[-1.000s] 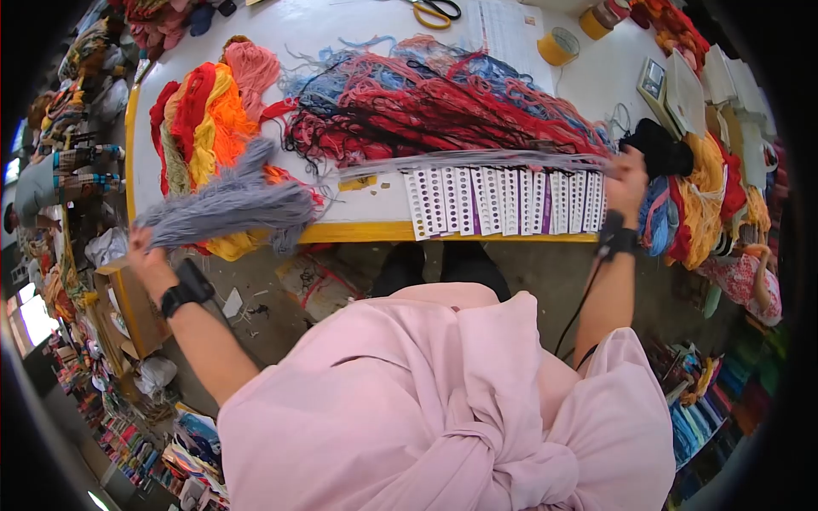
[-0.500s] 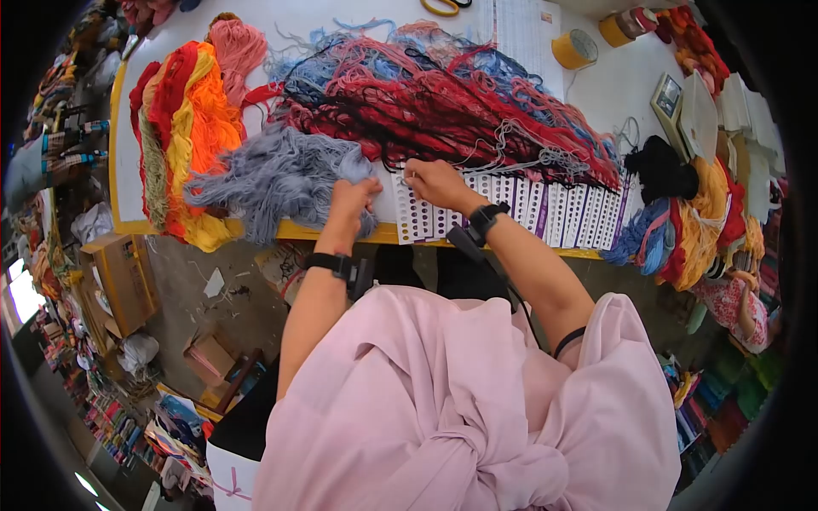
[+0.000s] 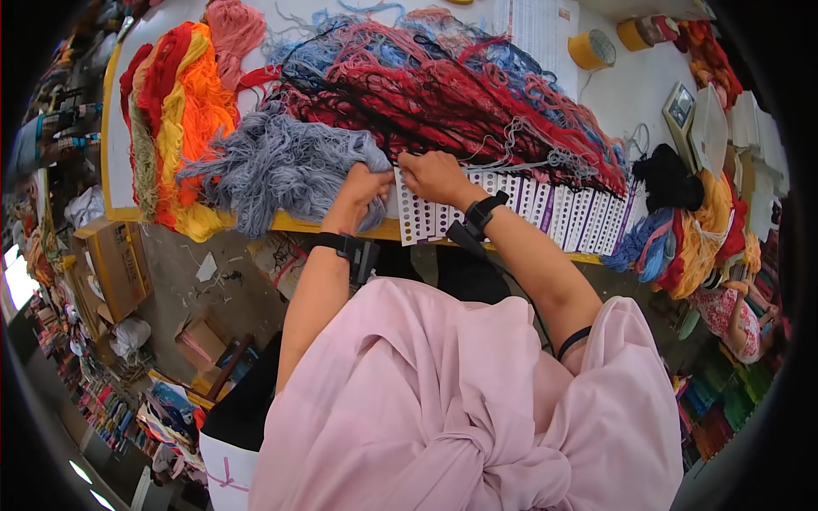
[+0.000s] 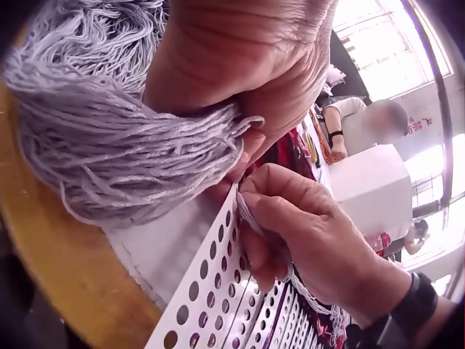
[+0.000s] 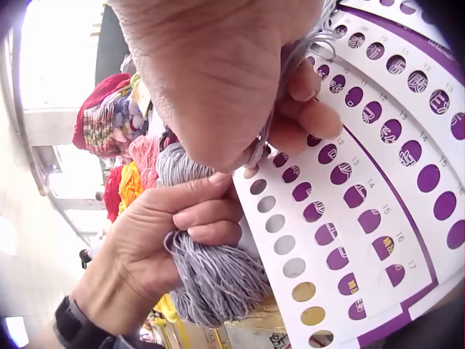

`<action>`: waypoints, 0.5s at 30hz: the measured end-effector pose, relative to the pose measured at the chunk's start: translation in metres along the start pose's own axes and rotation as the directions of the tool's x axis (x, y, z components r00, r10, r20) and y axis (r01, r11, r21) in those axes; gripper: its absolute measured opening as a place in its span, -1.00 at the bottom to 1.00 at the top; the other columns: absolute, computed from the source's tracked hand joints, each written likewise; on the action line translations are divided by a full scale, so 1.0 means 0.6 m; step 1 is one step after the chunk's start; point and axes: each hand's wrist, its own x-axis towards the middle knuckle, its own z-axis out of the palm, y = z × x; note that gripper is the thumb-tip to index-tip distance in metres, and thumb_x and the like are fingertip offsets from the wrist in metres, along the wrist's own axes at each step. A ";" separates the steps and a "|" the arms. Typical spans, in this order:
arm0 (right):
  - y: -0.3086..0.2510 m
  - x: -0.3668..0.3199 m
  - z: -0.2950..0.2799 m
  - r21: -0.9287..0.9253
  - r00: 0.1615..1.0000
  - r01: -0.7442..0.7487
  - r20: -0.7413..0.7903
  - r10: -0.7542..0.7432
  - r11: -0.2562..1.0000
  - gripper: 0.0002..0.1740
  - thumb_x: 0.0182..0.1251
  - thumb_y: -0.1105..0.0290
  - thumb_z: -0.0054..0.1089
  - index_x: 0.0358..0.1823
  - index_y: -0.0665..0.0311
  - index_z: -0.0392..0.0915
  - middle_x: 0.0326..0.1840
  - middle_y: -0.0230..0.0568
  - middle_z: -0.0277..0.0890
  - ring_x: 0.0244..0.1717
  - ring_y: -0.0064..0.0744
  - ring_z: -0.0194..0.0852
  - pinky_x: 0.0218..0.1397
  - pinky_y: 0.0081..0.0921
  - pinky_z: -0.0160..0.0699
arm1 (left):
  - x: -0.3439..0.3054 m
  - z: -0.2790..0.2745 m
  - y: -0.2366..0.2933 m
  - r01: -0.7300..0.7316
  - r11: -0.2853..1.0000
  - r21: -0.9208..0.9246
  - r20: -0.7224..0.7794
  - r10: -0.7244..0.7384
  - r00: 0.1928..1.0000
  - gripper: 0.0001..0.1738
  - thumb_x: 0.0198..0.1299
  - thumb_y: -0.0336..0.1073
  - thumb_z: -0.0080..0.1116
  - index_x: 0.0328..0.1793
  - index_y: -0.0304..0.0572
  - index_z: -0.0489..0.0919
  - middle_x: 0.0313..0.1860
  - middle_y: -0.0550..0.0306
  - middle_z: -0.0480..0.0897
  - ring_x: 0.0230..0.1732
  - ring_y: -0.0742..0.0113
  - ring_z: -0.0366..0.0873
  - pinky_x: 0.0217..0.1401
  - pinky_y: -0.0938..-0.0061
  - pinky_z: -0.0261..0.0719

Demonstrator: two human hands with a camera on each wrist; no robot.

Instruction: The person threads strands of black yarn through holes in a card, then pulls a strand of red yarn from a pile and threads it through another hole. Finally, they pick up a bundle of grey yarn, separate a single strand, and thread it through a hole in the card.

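A thick grey yarn hank lies at the table's front edge, and the left hand grips its right end. In the right wrist view the left hand has its fingers curled over the grey loops. Close by on the right, the right hand pinches thin grey strands at the corner of a white punched card. The left wrist view shows the right hand's thumb and forefinger on those strands, beside the card's top end. Fingertips of both hands nearly meet there.
Red, black and blue tangled yarn covers the table behind the cards. Orange, yellow and red hanks lie at left. Yellow spools, a small device and black yarn are at right. Another person sits beyond.
Both hands came in from far apart to near each other at the card corner. The grey hank now rests on the table's front edge. Over the last half second the hands moved slightly closer.
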 end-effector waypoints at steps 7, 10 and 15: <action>-0.006 -0.006 0.006 0.055 0.998 -0.032 -0.045 0.034 0.998 -0.86 0.24 0.33 0.03 -0.22 0.19 0.43 -0.46 0.10 0.57 -0.34 0.24 0.55 -0.26 0.14 0.45 | 0.025 -0.001 0.007 -0.021 0.956 0.293 -0.007 0.024 1.000 -0.81 0.01 -0.39 0.33 -0.47 -0.38 0.57 -0.65 0.15 0.51 -0.64 0.38 0.44 -0.57 0.42 0.38; 0.011 -0.006 0.016 0.123 0.995 -0.049 -0.075 0.059 0.991 -0.86 0.29 0.33 0.02 -0.21 0.21 0.43 -0.44 0.15 0.57 -0.31 0.27 0.55 -0.24 0.15 0.44 | 0.027 -0.006 0.007 -0.106 0.629 0.770 -0.158 0.348 0.924 -0.75 0.00 -0.29 0.36 -0.52 -0.32 0.58 -0.64 0.12 0.54 -0.63 0.32 0.48 -0.53 0.39 0.42; 0.012 -0.008 0.019 0.152 0.994 -0.107 -0.021 0.111 0.982 -0.81 0.30 0.30 0.09 -0.19 0.26 0.42 -0.39 0.17 0.58 -0.25 0.30 0.54 -0.15 0.15 0.45 | 0.017 -0.028 0.006 -0.083 0.668 0.740 -0.197 0.333 0.922 -0.69 0.05 -0.14 0.35 -0.42 -0.29 0.66 -0.47 -0.07 0.70 -0.48 0.05 0.66 -0.37 0.25 0.55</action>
